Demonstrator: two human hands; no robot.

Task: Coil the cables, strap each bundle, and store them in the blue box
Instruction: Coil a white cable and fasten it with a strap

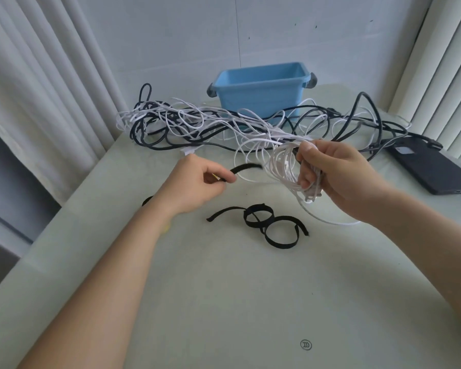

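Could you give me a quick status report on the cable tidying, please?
Right hand grips coiled white cable; left hand pinches black strap, not yet wrapped. Blue box sits behind tangled cable pile. Spare straps on table.

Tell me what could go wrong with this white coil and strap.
1. The white coil is held only at one side by the right hand; its loops could spring apart before the strap, pinched in the left hand, goes round.
2. A loose end hangs down to the table and may get left outside the strap.
3. The tangled pile close behind might snag it.
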